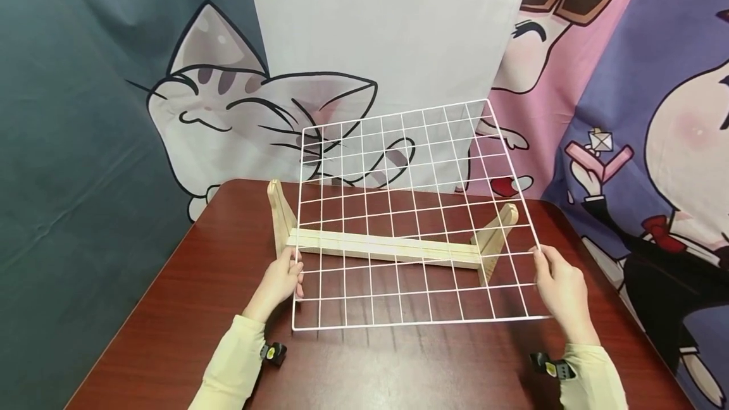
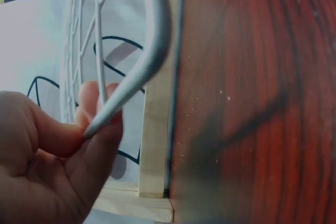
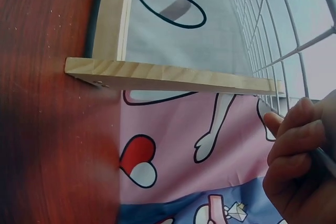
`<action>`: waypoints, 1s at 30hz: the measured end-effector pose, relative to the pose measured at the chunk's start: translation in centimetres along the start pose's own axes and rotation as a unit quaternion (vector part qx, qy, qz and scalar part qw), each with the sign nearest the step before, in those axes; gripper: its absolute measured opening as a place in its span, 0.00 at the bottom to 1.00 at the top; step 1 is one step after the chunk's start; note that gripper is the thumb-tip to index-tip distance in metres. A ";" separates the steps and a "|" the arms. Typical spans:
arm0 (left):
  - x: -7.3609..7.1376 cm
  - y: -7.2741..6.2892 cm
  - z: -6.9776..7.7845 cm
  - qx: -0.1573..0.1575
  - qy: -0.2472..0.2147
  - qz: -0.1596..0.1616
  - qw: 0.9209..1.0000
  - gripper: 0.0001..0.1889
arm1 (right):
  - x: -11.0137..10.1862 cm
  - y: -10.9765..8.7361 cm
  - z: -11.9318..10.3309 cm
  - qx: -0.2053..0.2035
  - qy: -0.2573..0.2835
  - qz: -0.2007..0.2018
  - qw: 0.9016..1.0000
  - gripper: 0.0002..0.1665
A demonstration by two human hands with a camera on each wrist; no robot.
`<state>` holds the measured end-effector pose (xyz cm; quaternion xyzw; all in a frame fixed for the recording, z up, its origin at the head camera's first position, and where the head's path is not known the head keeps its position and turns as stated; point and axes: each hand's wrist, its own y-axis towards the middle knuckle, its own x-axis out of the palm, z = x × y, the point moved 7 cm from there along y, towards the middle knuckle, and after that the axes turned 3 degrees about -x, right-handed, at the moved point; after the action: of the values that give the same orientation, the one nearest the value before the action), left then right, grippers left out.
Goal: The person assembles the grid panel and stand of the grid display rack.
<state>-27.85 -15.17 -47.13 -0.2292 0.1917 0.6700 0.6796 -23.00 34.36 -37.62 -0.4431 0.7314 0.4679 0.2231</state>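
- My wire grid was white throughout, its thin bars crossing in a pattern of squares.
- The wooden stand I faced was pale cream-yellow, with faint grain lines in its planks.
- The worktop was a deep reddish brown, streaked with darker grain.
- My sleeves were a plain pale yellow.
- My wrist cameras were black, each with a small yellow patch.
- The cloth backdrop had areas of grey-teal, off-white, pink and blue-violet, printed with black-outlined cartoons.
- Its cat was whitish grey with mauve-grey stripes, and its heart was red and white.
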 end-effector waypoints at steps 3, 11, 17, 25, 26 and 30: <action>-0.2 0.3 0.3 0.013 -0.002 0.015 1.000 0.04 | -0.1 0.4 -0.1 -0.003 0.003 0.005 1.000 0.16; -1.0 0.4 1.4 0.068 0.009 0.074 0.995 0.03 | -0.2 0.5 0.5 0.023 0.040 0.010 0.999 0.16; -1.6 0.3 2.2 0.118 -0.020 0.099 0.988 0.04 | 0.0 0.4 0.8 0.030 0.077 0.009 0.997 0.17; -2.5 -0.1 3.2 0.174 -0.051 0.138 0.974 0.07 | 0.4 0.2 1.1 0.065 0.123 -0.003 0.990 0.14; -2.6 -0.1 3.4 0.183 -0.054 0.144 0.971 0.07 | 0.4 0.2 1.1 0.068 0.125 -0.003 0.990 0.14; -3.3 -0.3 4.1 0.210 -0.064 0.163 0.962 0.09 | 0.5 0.3 1.1 0.072 0.137 -0.004 0.988 0.14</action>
<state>-27.86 -15.55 -41.87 -0.0037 0.3194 0.7292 0.6052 -23.66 35.19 -38.37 -0.4887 0.7851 0.3481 0.1537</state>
